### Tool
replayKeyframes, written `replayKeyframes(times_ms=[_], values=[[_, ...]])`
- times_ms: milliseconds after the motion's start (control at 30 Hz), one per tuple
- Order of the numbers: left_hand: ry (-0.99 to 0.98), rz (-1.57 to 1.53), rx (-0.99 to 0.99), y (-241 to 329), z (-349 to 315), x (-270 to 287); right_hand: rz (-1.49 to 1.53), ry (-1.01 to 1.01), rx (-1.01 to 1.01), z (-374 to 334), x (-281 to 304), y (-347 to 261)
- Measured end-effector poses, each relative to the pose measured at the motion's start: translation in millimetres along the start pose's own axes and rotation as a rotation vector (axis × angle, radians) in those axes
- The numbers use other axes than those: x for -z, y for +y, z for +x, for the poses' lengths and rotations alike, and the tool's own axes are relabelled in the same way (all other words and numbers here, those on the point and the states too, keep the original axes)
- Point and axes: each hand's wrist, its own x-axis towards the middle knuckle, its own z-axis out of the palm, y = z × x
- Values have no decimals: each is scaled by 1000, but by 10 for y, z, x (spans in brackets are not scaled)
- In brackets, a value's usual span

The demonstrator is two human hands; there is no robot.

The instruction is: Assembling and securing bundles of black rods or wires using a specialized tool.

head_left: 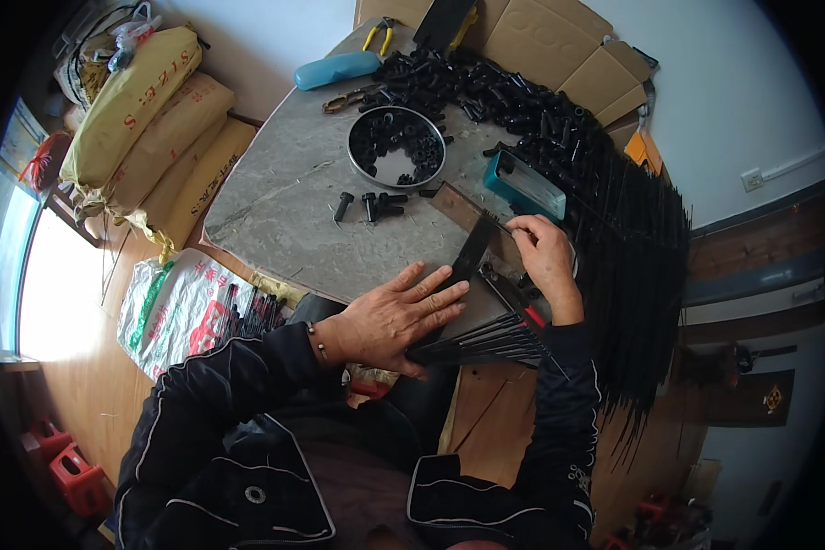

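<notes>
My left hand (396, 316) lies flat, fingers spread, over the near part of a flat black strip (472, 247) at the table's front edge. Thin black rods (495, 339) fan out to the right from beside that palm. My right hand (548, 264) has thumb and fingers pinched together near the strip's far end, by a brownish flat plate (456, 207). Whatever sits in the pinch is too small to make out. A few black bolt-like pieces (344, 207) lie on the grey table beyond my left hand.
A round tin (351, 151) holds small black parts. Behind it is a heap of black tubular pieces (550, 119). A teal box (500, 183), blue case (337, 70) and yellow-handled pliers (379, 35) are on the table. Long black rods (628, 275) hang along the right edge.
</notes>
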Motion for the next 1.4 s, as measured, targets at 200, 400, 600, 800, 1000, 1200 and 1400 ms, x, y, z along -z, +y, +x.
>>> replayKeyframes(times_ms=[200, 400, 600, 800, 1000, 1200, 1400], values=[[-6, 20, 5, 2, 0, 9, 4, 25, 3, 3, -5, -31], [-4, 24, -1, 6, 2, 9, -6, 5, -4, 21, -7, -4], [-9, 25, 4, 6, -1, 7, -5, -13, -12, 55, -6, -55], [-10, 22, 3, 1, 5, 5, -8, -43, 13, 177, -44, -56], [-9, 7, -1, 1, 1, 3, 50, -64, 3, 196, -135, 9], [6, 7, 7, -7, 12, 5, 235, -5, -56, 263, -223, 8], [5, 23, 2, -1, 0, 4, -74, -21, -56, 77, 66, 27]])
